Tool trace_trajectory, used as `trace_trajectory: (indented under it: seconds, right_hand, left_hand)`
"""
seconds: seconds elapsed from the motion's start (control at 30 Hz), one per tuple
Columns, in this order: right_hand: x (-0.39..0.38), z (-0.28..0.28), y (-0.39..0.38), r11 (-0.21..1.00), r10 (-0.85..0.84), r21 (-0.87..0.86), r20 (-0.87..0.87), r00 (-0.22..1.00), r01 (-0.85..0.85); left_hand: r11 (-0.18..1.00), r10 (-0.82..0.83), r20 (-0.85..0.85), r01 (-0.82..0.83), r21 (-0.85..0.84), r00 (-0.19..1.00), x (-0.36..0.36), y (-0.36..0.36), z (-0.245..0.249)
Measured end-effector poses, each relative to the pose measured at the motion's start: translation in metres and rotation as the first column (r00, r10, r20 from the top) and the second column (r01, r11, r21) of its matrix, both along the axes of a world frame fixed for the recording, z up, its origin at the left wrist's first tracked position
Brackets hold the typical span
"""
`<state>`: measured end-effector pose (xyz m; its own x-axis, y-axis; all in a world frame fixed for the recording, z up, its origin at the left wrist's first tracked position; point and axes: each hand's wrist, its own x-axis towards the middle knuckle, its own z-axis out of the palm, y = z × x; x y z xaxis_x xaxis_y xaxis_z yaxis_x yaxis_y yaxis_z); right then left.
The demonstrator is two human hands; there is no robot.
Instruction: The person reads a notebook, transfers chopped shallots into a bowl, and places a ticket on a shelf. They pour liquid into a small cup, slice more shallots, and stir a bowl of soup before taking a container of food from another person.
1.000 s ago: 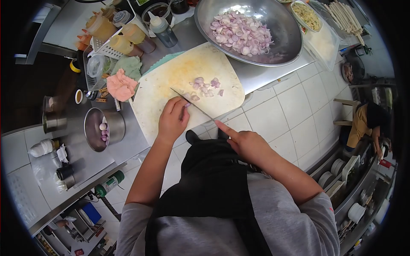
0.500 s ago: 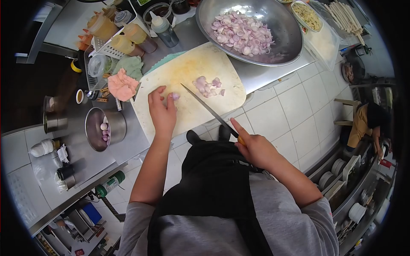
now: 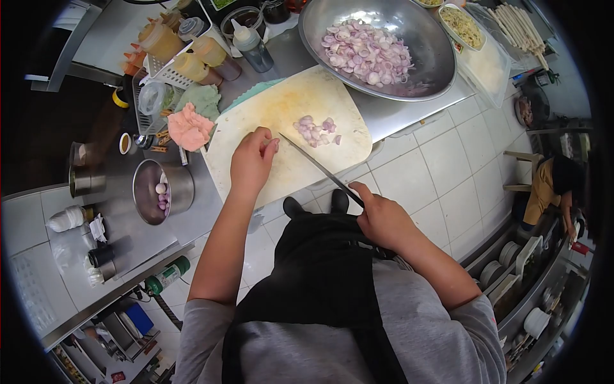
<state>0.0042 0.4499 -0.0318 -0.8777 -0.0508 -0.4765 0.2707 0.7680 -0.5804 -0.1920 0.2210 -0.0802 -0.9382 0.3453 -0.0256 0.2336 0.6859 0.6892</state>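
My right hand (image 3: 385,221) is wrapped round the handle of a long kitchen knife (image 3: 320,168), its blade slanting up and left over the white cutting board (image 3: 240,134). Close to the knife's tip, my left hand (image 3: 252,163) has its fingers curled in and pressed on the board. They close over a shallot, now almost wholly hidden by them. Right of the blade lies a small pile of cut shallot pieces (image 3: 310,132). Beyond the board, a large steel bowl (image 3: 432,70) holds a heap of sliced shallots (image 3: 368,54).
Left of the board stands a steel pot (image 3: 182,189) with several whole shallots (image 3: 162,195). A pink cloth (image 3: 190,127) and a green cloth (image 3: 198,99) lie at the board's left corner. Squeeze bottles (image 3: 252,48) stand behind. Another person (image 3: 543,192) is at the far right.
My left hand's fingers have curled in over the shallot, which showed beside the thumb before. The right hand has brought the knife slightly, its tip now near the left fingertips.
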Motion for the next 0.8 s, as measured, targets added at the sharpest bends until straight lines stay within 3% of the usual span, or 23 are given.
trace_trajectory:
  seconds: [0.07, 0.1, 0.17, 0.27, 0.37, 0.4, 0.47, 0.57, 0.8]
  right_hand:
    - [0.002, -0.004, -0.001, 1.0, -0.001, 0.014, -0.062, 0.998, 0.002]
    - [0.001, -0.004, 0.0, 1.0, -0.002, 0.014, -0.061, 0.998, 0.003]
    - [0.001, -0.003, 0.0, 0.998, -0.013, 0.058, -0.017, 1.0, 0.014]
    - [0.003, -0.002, 0.002, 0.999, 0.004, 0.043, -0.011, 1.0, -0.003]
    - [0.0, 0.004, 0.001, 0.998, 0.038, 0.056, 0.061, 0.997, -0.041]
    - [0.0, 0.004, 0.0, 0.998, 0.038, 0.055, 0.062, 0.997, -0.041]
    - [0.0, 0.002, -0.002, 0.999, 0.035, 0.029, 0.058, 0.998, -0.037]
    - [-0.003, 0.003, -0.003, 0.994, 0.077, 0.076, 0.061, 0.995, -0.082]
    - [0.001, 0.001, -0.002, 0.941, 0.226, 0.267, -0.045, 0.973, -0.207]
  left_hand:
    - [0.983, -0.065, -0.055, 0.054, -0.174, 0.996, 0.006, 0.002, 0.004]
    - [0.983, -0.066, -0.055, 0.055, -0.174, 0.996, 0.006, 0.0, 0.0]
    - [0.964, -0.207, -0.332, 0.134, -0.23, 0.92, 0.005, -0.005, -0.007]
    - [0.981, -0.19, -0.371, 0.169, -0.091, 0.909, 0.019, -0.005, 0.001]
    - [0.961, -0.271, -0.473, 0.267, -0.075, 0.839, 0.021, -0.01, -0.013]
    - [0.961, -0.271, -0.472, 0.267, -0.076, 0.839, 0.02, -0.012, -0.015]
    - [0.97, -0.215, -0.277, 0.238, 0.053, 0.937, 0.018, -0.016, -0.017]
    - [0.961, -0.199, -0.24, 0.237, 0.14, 0.95, 0.015, -0.014, -0.026]
    - [0.915, -0.367, -0.377, 0.403, 0.019, 0.851, 0.024, 0.005, -0.018]
